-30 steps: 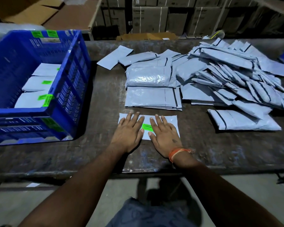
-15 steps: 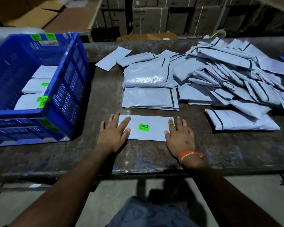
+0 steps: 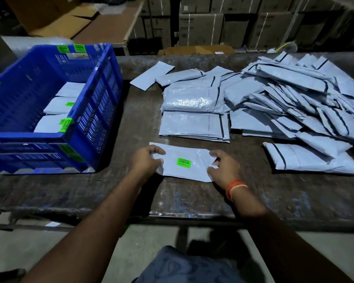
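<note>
Labelled packet [image 3: 184, 160] flat, long axis left-right between both hands

Glossy plastic packet [image 3: 184, 160], scuffed worn table [image 3: 274, 193], perforated plastic crate [image 3: 94, 111].

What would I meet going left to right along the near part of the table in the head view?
Blue crate → left hand → green-labelled packet, gripped at both ends → right hand → lone grey packet.
</note>
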A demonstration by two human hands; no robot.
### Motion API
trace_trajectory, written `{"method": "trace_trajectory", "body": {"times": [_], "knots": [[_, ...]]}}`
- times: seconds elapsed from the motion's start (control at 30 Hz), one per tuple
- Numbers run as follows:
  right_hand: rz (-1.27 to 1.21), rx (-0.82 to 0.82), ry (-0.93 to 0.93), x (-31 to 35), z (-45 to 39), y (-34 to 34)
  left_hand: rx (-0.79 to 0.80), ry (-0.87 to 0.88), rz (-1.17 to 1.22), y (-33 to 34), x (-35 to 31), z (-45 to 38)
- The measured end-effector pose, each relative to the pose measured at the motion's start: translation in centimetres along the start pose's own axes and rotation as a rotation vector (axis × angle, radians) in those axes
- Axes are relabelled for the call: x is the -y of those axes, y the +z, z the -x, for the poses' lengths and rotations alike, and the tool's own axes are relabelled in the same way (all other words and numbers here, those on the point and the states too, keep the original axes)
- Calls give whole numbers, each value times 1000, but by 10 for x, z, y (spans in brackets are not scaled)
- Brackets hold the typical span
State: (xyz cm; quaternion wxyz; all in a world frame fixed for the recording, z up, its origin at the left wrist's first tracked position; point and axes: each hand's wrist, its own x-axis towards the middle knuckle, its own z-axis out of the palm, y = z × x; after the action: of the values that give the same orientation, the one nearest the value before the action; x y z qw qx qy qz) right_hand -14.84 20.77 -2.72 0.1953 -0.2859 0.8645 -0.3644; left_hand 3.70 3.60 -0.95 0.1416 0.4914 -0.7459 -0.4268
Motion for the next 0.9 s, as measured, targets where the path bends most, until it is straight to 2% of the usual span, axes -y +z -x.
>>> {"method": "trace_trajectory", "body": {"times": [0.1, 0.2, 0.3, 0.4, 0.6, 0.73, 0.9], "knots": [[-311, 11, -31, 5, -4, -7, 64, -5, 242, -14, -16, 3], [-652, 106, 12, 22, -15, -23, 37, 21, 319, -37, -40, 2], [-747, 214, -25, 54, -31, -46, 20, 20, 364, -73, -69, 2], [-695, 271, -143, 104, -46, -66, 13, 67, 378, -125, -92, 0], [-612, 253, -397, 222, -57, -63, -84, 165, 364, -240, -110, -16], [-397, 181, -614, 299, -74, -15, -179, 191, 349, -313, -83, -56], [-86, 79, -643, 396, -102, 73, -309, 206, 103, -394, -30, -132]]}}
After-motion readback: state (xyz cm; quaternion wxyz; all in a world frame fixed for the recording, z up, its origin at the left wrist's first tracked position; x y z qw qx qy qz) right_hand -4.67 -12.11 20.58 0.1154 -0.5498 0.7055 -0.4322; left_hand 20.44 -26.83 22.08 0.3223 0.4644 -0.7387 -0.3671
